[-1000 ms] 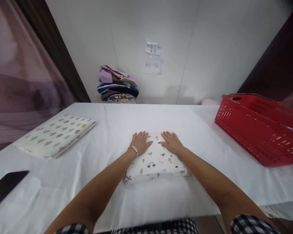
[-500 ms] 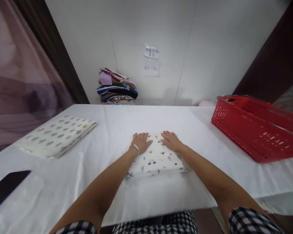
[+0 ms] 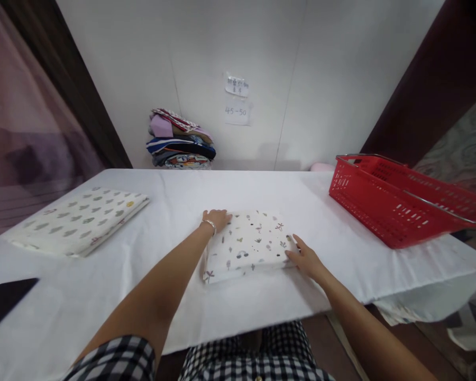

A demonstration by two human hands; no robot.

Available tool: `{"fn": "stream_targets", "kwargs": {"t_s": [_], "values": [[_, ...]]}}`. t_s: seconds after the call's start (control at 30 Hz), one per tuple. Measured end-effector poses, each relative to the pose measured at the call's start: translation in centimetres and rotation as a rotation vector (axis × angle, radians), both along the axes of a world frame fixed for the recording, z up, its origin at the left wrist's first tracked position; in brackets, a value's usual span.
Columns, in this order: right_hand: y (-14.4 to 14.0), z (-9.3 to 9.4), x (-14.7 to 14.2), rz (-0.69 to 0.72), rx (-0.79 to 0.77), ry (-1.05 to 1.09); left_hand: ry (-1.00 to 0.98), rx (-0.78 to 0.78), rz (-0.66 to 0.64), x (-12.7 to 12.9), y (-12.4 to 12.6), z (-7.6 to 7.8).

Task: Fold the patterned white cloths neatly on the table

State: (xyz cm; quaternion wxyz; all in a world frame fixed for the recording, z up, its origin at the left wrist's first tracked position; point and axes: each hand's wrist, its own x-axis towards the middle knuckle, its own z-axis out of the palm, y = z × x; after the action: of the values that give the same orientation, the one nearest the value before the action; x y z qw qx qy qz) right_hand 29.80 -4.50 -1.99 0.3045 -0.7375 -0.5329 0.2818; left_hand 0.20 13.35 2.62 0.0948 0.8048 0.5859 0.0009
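White printed cloth [image 3: 257, 241] lies on the table [image 3: 257, 188] as a flat block, its folding apparently done; anything left to do doesn't show. Left hand [image 3: 218, 219] rests at its far-left corner, right hand [image 3: 306, 260] at its right edge, thumb and fingers parted; whether either grips, I cannot tell.

The view's left edge cuts off the flat black device [image 3: 7, 300].

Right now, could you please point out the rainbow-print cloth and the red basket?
Rainbow-print cloth [image 3: 250, 241]: head view, middle of its top face.
Red basket [image 3: 371, 203]: head view, its outer side wall.
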Motion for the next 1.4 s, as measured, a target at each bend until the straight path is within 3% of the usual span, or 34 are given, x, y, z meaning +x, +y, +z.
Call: {"fn": "stream_targets", "kwargs": {"t_s": [0.13, 0.3, 0.43, 0.53, 0.6, 0.7, 0.8, 0.93, 1.03, 1.2, 1.3, 1.4], "values": [[2.2, -0.1, 0.4, 0.005, 0.045, 0.063, 0.018, 0.034, 0.079, -1.1, -1.1, 0.3], [9.3, 3.4, 2.0, -0.083, 0.214, -0.215, 0.04, 0.01, 0.194, -1.6, -4.5, 0.1], [11.6, 5.2, -1.0, 0.041, 0.312, -0.347, -0.051, -0.062, 0.19, -2.0, -7.3, -0.4], [9.4, 4.6, -6.1, 0.35, 0.324, -0.413, -0.123, -0.042, 0.209, -2.1, -8.5, -1.0], [7.3, 4.0, -9.1, 0.535, 0.234, -0.468, -0.138, 0.053, 0.214, -1.9, -8.8, -1.3], [4.8, 3.7, -11.2, 0.654, 0.09, -0.522, -0.134, 0.152, 0.178, -1.4, -9.1, -1.6], [3.4, 4.4, -11.1, 0.652, 0.015, -0.533, -0.128, 0.121, 0.189, -1.3, -9.2, -1.7], [1.7, 4.8, -10.8, 0.72, 0.09, -0.526, -0.163, 0.199, 0.148, -1.6, -9.1, -2.0], [0.5, 4.4, -10.8, 0.775, 0.13, -0.499, -0.205, 0.129, 0.095, -1.9, -8.6, -2.3], [-1.6, 3.6, -9.7, 0.681, 0.234, -0.395, -0.387, -0.018, 0.132, -3.1, -8.8, -2.5], [-3.5, 2.6, -9.2, 0.657, 0.332, -0.484, -0.53, 0.024, 0.13, -4.5, -10.1, -2.8], [-4.8, 1.4, -9.1, 0.653, 0.372, -0.591, -0.512, 0.105, -0.017, -5.6, -11.5, -3.2]]}}
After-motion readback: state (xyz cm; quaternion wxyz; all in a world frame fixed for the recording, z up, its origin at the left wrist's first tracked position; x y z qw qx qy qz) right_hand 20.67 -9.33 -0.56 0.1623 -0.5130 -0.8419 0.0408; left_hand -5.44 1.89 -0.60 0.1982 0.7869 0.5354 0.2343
